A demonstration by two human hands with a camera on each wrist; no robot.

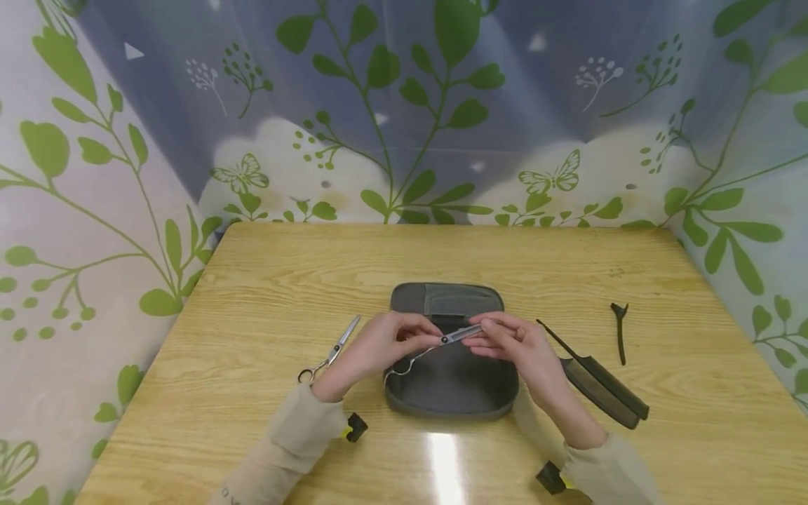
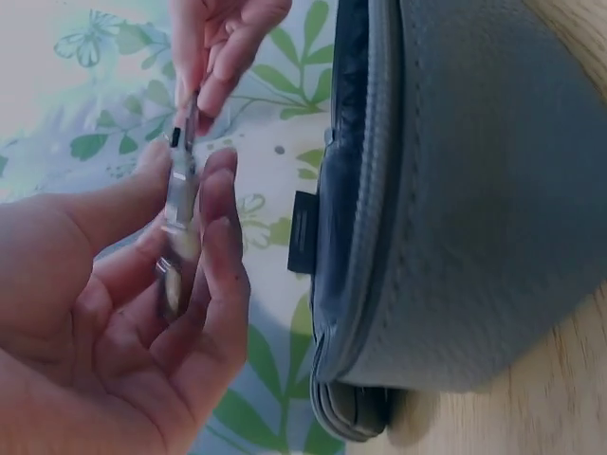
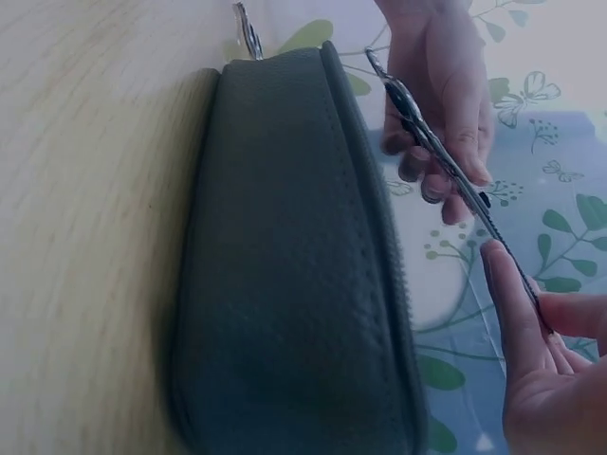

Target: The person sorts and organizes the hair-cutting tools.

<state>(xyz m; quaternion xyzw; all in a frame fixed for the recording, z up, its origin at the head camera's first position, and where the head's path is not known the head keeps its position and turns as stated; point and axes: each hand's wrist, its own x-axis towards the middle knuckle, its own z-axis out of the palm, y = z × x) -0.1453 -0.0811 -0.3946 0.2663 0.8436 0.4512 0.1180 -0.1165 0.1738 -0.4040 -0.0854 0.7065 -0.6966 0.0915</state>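
Both hands hold a pair of silver thinning scissors [image 1: 463, 333] over a dark grey zip case [image 1: 463, 401]. My left hand [image 1: 381, 340] pinches the scissors near the pivot screw, with the finger loops hanging below it. The toothed blade end is pinched between the thumb and fingers of my right hand [image 1: 520, 344]. In the right wrist view, the scissors [image 3: 432, 142] appear edge-on, slanting from one hand to the other. Beside the left wrist, a second pair of scissors [image 1: 336, 349] lies on the table.
Two dark combs [image 1: 609, 396], one with a thin tail, lie on the wooden table [image 1: 303, 266] right of the case. Farther right is a black hair clip [image 1: 621, 333]. A leaf-patterned curtain [image 1: 404, 140] hangs along the table's back and sides.
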